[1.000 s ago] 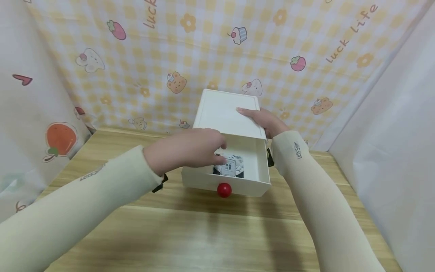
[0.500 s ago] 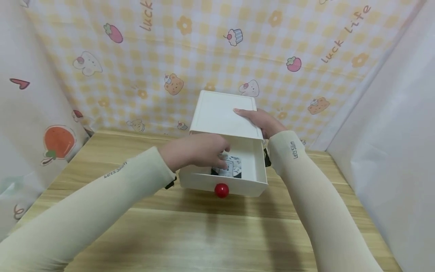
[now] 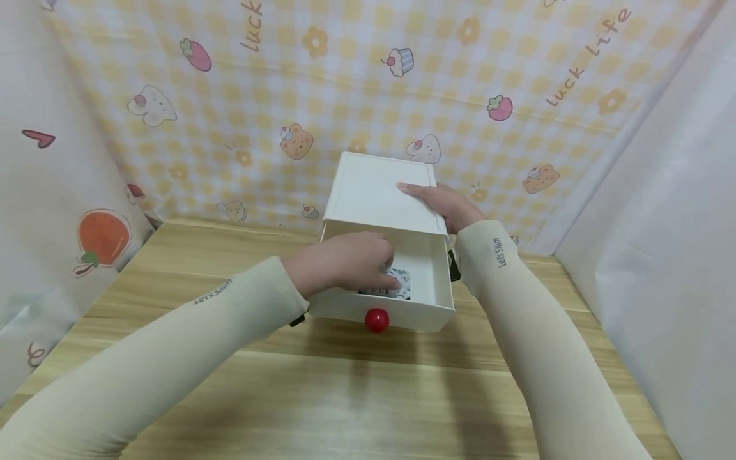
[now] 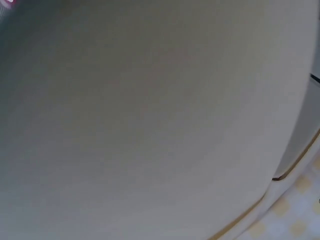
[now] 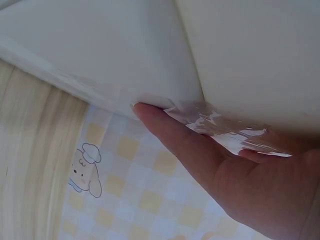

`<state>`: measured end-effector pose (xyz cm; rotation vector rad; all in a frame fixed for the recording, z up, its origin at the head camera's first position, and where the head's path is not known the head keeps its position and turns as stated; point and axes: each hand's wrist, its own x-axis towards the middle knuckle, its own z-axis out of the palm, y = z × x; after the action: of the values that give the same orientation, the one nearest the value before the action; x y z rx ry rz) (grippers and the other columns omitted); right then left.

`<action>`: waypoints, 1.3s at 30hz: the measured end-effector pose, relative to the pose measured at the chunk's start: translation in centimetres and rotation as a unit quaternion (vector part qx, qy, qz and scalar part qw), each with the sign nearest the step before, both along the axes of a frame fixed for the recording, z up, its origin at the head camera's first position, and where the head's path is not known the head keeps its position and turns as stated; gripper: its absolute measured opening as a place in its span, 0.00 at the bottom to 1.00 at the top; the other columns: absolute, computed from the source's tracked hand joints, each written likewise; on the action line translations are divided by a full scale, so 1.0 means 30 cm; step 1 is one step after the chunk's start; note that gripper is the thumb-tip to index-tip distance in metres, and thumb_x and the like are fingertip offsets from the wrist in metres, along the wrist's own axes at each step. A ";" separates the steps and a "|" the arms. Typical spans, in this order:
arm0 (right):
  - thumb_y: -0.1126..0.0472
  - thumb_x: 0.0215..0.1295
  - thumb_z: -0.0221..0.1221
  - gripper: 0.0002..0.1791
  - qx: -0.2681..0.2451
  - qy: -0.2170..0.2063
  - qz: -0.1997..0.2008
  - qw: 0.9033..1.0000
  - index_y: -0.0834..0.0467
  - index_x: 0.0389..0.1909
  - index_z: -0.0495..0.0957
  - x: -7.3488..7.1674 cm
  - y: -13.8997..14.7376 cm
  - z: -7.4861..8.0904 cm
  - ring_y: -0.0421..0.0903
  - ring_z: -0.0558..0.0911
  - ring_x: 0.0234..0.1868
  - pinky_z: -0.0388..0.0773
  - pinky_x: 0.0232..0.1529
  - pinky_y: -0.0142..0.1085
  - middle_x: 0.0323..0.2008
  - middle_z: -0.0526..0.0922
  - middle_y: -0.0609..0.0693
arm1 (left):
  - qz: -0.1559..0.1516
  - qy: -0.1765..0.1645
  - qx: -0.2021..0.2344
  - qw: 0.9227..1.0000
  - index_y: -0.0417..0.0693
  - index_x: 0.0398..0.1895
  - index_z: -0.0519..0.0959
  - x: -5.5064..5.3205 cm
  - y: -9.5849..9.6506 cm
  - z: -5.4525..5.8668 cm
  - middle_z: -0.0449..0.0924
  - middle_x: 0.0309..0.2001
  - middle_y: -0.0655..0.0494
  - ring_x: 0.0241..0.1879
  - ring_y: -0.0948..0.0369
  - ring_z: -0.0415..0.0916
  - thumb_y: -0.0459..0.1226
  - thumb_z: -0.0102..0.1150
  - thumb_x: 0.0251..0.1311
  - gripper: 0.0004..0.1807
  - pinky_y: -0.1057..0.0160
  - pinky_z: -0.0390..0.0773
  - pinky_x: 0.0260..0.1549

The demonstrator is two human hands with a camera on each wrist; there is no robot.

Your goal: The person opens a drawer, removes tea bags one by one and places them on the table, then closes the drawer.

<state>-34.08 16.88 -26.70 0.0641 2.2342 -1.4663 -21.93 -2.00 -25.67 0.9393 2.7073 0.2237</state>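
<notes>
I see the black-and-white printed packet [image 3: 405,278] in the open white plastic drawer [image 3: 424,312], more hidden than half a second ago by the left hand [image 3: 352,260]; whether those fingers pinch it, I can't tell. Red ball knob [image 3: 377,321] up front; right hand [image 3: 451,204] clamped on the white rectangular casing [image 3: 379,191]

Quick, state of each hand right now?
Left hand: over the packet; fingertips hidden, grip can't be told.
Right hand: holding the white box by its edge.

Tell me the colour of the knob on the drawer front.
The knob is glossy red; it shows best in the head view.
</notes>
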 end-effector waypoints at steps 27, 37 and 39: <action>0.35 0.69 0.56 0.39 0.009 -0.007 0.004 1.000 0.53 0.72 0.61 0.000 -0.006 0.010 0.44 0.87 0.35 0.87 0.41 0.43 0.41 0.83 0.49 | 0.016 -0.029 -0.012 0.999 0.46 0.58 0.77 0.000 -0.015 0.064 0.84 0.48 0.53 0.41 0.59 0.80 0.48 0.60 0.69 0.22 0.60 0.82 0.48; 0.35 0.69 0.56 0.37 0.001 -0.006 0.000 1.000 0.53 0.70 0.62 0.000 -0.008 0.006 0.43 0.87 0.34 0.87 0.40 0.41 0.41 0.83 0.49 | -0.011 -0.015 -0.048 0.999 0.50 0.53 0.82 0.004 -0.009 0.101 0.85 0.41 0.57 0.39 0.60 0.80 0.44 0.59 0.70 0.14 0.61 0.81 0.46; 0.35 0.69 0.56 0.38 0.004 -0.003 0.001 1.000 0.54 0.71 0.61 -0.001 -0.006 0.006 0.43 0.87 0.35 0.87 0.40 0.41 0.42 0.82 0.49 | -0.012 -0.023 -0.046 0.999 0.50 0.53 0.81 0.002 -0.011 0.104 0.85 0.41 0.57 0.39 0.60 0.80 0.43 0.59 0.70 0.14 0.62 0.81 0.45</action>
<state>-34.12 16.71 -26.52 0.0687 2.2350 -1.4545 -21.87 -2.33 -22.56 0.9282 2.6380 0.1146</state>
